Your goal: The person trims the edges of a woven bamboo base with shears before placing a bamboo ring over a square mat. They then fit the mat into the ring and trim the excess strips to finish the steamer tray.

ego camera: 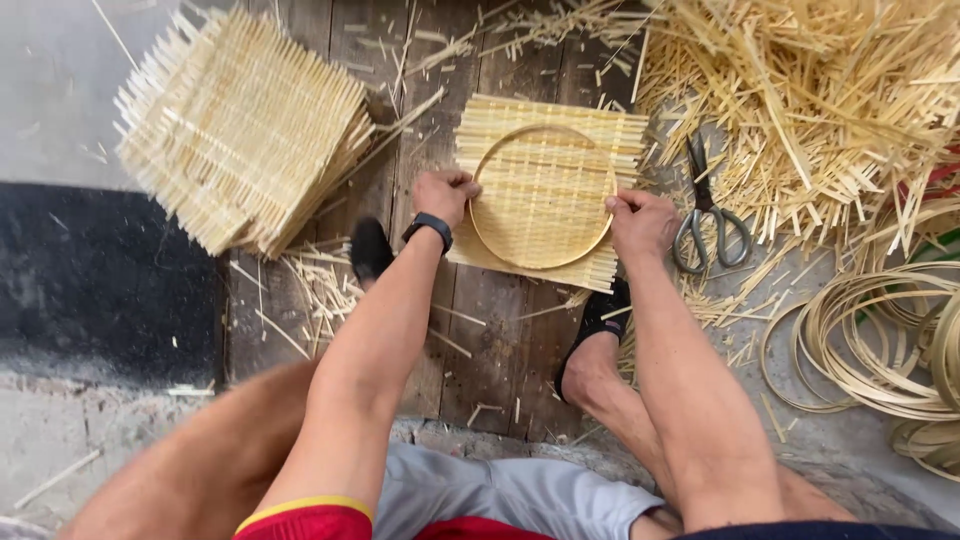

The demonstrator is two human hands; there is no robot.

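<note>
At the centre of the wooden planks [480, 330], both hands grip a thin bamboo hoop [541, 258] laid on a square woven bamboo mat [545, 190]. Left hand [443, 197], with a black wristband [429, 228], has its fingers curled and pinched on the hoop's left rim. Right hand [640, 222] is likewise closed on the right rim, thumb and fingers pressing it against the mat. Hoop lies flat and roughly centred on the mat; loose strip ends project beyond the mat on all sides.

Mat rests flat on the planks, between the person's two feet in black shoes [371, 250], one just beside each lower corner of the mat.

Grey scissors [711, 212] lie just right of the right hand, blades pointing away from the person, near but not touching the mat. Beyond them, upper right, sits a large loose heap of bamboo strips [810, 90]. Lower right, several coiled bamboo rings [880, 340] lie overlapped on the ground.

Upper left, well apart from the hands, a stack of finished woven mats [240, 130] sits skewed on the planks' edge. Short offcuts [320, 285] are scattered across the planks and under the left forearm.
</note>
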